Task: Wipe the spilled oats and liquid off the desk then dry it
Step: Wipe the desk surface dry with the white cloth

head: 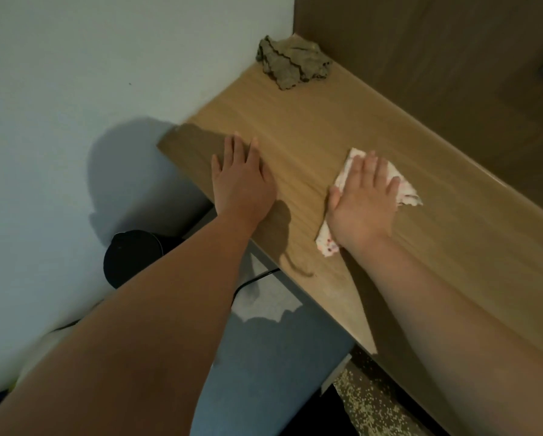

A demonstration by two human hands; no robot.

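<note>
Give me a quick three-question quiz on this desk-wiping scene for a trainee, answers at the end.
1. True or false: the left hand lies flat on the bare desk and holds nothing.
2. Pick one: what is the right hand pressing on? A) a sponge B) a white cloth with red marks C) a brush
3. Fill in: the crumpled grey-brown rag sits in the desk's far ____, against the wall.

Key: 1 true; 2 B; 3 corner.
</note>
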